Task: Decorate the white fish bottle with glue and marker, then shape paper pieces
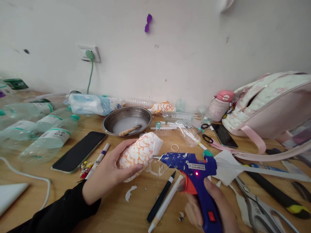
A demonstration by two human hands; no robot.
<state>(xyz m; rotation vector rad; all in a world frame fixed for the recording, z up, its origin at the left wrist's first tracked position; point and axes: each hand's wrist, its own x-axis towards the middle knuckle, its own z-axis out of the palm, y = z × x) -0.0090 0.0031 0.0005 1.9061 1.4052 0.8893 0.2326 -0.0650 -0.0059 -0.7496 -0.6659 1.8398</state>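
Note:
My left hand (116,166) is wrapped around a white papered form (139,150) painted with orange scale lines, tilted above the table. In my right hand (216,200) is a blue hot glue gun (191,163) with a red light lit on its side. One finger rests at the orange trigger (190,184). The gun's nozzle points left and meets or nearly meets the form's right end; strands of glue hang about it. A clear glue stick (229,168) sticks out of the gun's back. Below lie a black marker (161,197) and a white marker (166,204).
A metal bowl (109,124) of whitish liquid holds a brush (130,130). Plastic bottles (52,140) and a phone (79,151) lie at left. On the right are a backpack (274,103), a pink-lidded cup (221,105), another phone (224,135) and metal shears (257,207). A similar orange-scaled piece (164,106) lies by the wall.

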